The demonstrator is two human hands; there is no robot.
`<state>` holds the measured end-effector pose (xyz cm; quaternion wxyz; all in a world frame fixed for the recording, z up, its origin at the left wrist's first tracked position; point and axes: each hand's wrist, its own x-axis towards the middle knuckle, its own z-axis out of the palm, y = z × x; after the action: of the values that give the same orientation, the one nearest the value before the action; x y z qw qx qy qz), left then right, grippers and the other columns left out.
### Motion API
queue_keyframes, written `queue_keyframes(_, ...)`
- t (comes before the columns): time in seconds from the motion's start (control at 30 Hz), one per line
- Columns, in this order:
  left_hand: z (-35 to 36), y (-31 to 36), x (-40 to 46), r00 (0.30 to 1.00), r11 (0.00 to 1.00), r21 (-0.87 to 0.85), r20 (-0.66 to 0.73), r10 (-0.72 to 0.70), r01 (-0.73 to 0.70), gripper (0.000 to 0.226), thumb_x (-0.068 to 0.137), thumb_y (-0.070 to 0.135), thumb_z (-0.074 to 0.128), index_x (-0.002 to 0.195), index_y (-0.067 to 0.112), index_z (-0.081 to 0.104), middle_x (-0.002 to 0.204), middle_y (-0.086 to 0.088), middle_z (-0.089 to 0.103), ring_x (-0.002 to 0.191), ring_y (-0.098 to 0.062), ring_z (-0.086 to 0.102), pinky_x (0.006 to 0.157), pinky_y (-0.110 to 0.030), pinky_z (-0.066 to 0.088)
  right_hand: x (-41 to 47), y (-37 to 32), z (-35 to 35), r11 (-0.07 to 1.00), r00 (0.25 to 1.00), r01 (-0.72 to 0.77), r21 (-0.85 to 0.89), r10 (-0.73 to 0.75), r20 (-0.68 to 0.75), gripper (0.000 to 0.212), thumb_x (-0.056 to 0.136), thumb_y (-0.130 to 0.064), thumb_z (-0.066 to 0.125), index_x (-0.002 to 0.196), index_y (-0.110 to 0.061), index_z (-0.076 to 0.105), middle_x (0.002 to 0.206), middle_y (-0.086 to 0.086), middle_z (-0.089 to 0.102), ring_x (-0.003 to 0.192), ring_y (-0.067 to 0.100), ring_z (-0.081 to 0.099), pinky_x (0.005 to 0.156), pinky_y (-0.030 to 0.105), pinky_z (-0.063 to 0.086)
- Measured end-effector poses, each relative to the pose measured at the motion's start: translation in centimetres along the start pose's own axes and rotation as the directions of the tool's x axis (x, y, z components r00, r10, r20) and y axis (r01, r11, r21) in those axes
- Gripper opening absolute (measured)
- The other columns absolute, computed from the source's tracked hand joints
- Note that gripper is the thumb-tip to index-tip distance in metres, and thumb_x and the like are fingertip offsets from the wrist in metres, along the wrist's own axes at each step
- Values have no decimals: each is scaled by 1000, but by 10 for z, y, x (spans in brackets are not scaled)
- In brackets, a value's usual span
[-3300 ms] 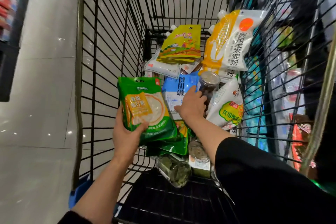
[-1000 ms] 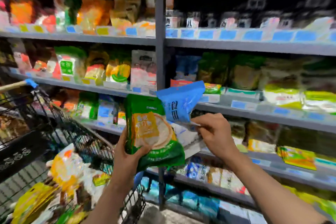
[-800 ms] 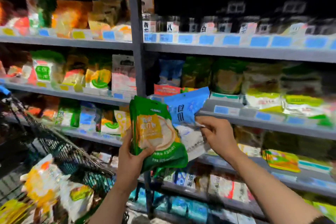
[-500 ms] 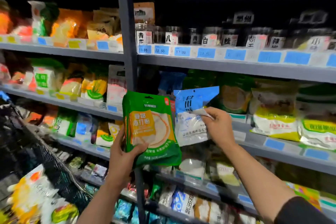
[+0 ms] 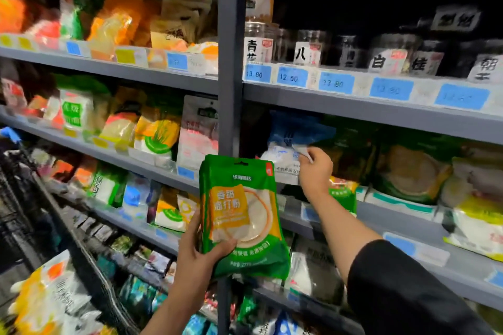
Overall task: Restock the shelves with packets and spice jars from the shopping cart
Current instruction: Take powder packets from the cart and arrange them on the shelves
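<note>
Dim light is leaving the upper shelf [image 5: 367,106] recesses sinking into black, while motion blur is smearing the jars [image 5: 392,54] and the wide lens is bending the edges.

Glossy plastic green packet [image 5: 241,215], matt grey metal shelf [image 5: 375,110] (painted-looking)

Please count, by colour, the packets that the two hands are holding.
Green plastic packet with orange label, in left hand: 1
Blue-and-white plastic packet, pinched by right hand: 1
Total: 2
</note>
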<state>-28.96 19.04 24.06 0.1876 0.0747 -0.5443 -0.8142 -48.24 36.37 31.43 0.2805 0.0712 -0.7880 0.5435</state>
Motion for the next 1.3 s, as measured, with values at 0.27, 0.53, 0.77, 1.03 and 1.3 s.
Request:
queue_keyframes(0.27,-13,-20,15,995,999,21,88,-51,49,93,49,19,95,128,45,52,135,-1,57,119,-28,60,94,-54,51,2,-2,19,873,942,-265,-410,325,85,36,76,-12,72,101,3,50,109,22,60,101,37,59,73,36,44)
queue_keyframes(0.53,-10,-31,16,987,995,30,123,-102,99,93,58,1,85,136,32,47,119,-3,67,98,-21,71,70,-35,59,2,2,25,870,968,-173,-461,236,82,32,81,-6,69,106,-1,49,110,18,57,102,34,55,71,33,37)
queue_keyframes(0.77,-7,-26,11,985,994,3,137,-104,105,93,50,10,87,134,27,51,118,-7,68,101,-28,69,73,-37,59,6,-8,30,719,936,-152,-678,326,135,33,90,-2,53,122,-1,48,124,20,53,114,37,54,88,40,47)
queue_keyframes(1.03,0,-20,1,987,994,-30,121,-102,107,85,59,2,75,135,31,49,118,-4,69,104,-28,68,79,-42,58,-8,-5,0,466,853,465,-752,-10,522,82,91,-6,50,149,-41,5,149,17,22,130,38,30,93,43,40)
queue_keyframes(1.3,-7,-23,-4,990,992,-29,76,-118,120,89,49,5,89,121,43,54,119,1,67,106,-26,66,87,-47,54,14,4,18,237,664,660,-713,261,701,76,96,-18,45,144,-55,-2,160,2,-7,145,35,8,112,51,18)
